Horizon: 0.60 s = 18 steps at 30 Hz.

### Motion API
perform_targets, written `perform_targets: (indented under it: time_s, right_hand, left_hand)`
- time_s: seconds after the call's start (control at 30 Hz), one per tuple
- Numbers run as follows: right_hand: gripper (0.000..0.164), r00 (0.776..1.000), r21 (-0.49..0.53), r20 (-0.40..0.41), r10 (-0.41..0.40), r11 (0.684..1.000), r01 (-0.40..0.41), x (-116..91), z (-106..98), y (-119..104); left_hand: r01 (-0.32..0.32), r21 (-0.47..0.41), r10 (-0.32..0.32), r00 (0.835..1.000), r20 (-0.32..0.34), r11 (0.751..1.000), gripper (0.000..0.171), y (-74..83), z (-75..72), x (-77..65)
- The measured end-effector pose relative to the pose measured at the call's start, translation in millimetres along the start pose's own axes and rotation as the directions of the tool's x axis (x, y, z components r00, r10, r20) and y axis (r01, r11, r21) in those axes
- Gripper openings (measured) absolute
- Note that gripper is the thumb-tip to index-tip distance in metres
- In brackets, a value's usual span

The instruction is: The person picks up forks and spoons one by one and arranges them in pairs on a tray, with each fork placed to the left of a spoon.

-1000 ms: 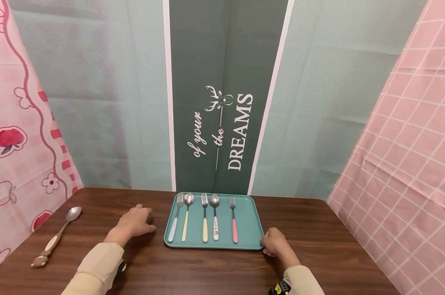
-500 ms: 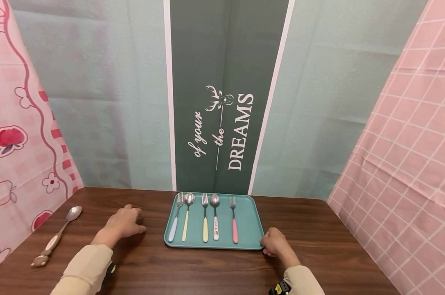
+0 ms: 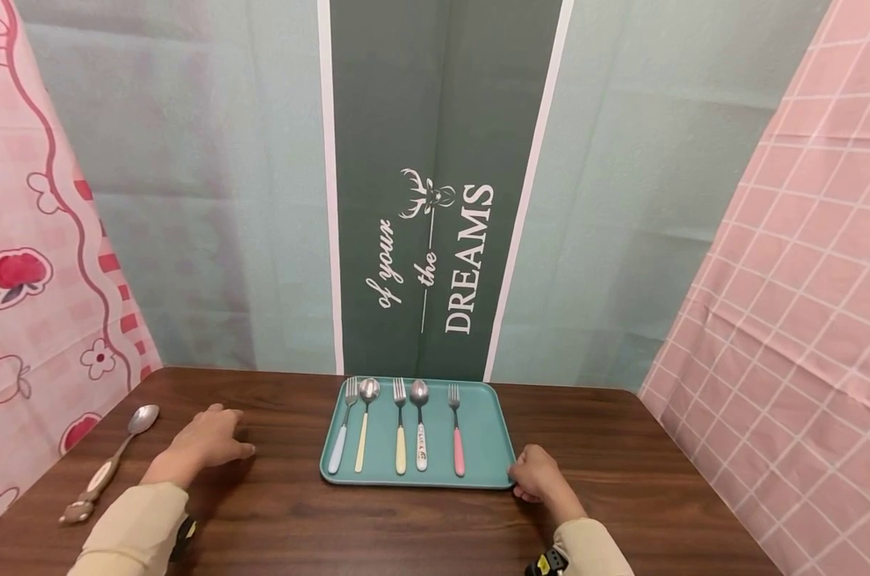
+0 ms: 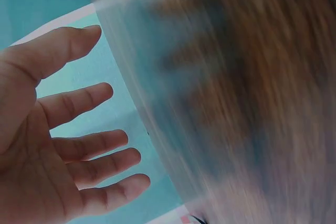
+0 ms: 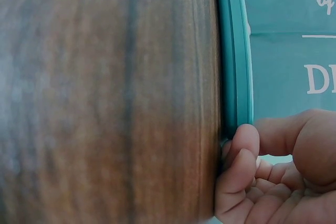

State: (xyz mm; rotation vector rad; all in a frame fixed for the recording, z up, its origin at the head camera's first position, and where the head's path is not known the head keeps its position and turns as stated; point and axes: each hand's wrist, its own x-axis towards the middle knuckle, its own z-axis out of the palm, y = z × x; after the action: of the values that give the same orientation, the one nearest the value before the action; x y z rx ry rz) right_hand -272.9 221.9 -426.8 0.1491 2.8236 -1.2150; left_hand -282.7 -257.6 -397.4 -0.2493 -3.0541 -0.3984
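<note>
A teal tray (image 3: pixel 487 436) lies on the table with cutlery in a row: a blue-handled fork (image 3: pixel 338 450), a spoon with a thin yellow handle (image 3: pixel 362 442), a yellow-handled fork (image 3: pixel 402 452), a spoon with a patterned white handle (image 3: pixel 422 448) and a pink-handled fork (image 3: pixel 459 452). My right hand (image 3: pixel 539 474) pinches the tray's near right corner between thumb and curled fingers, as the right wrist view also shows. Left of the tray, my left hand (image 3: pixel 206 440) hovers with spread fingers and holds nothing. Beyond it, a long spoon with a brown figured handle (image 3: pixel 102 478) lies at the table's left.
The brown wooden table (image 3: pixel 607 448) ends at a hanging green cloth (image 3: pixel 449 104) printed with white letters, right behind the tray. A pink fruit-print cloth (image 3: pixel 38 216) hangs at the left. Pink checked cloth (image 3: pixel 809 304) hangs on the right side.
My left hand has moved left, away from the tray and closer to the long brown-handled spoon. The right hand, the tray and its cutlery stay where they were.
</note>
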Motion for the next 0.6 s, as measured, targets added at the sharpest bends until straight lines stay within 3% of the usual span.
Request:
perform_targets:
  time_s: [0.33,0.6]
  right_hand:
    - [0.018,1.000,-0.005,0.006,0.006,1.000,-0.006,2.3,-2.1,1.8]
    - [0.018,1.000,-0.004,0.007,0.003,1.000,-0.003,2.4,-1.2,1.5]
  left_hand:
    - [0.007,0.000,-0.007,1.000,-0.016,1.000,0.061,-14.5,-9.1,-6.7]
    - [0.006,0.011,-0.005,1.000,-0.027,1.000,0.051,-30.1,-10.9,-14.0]
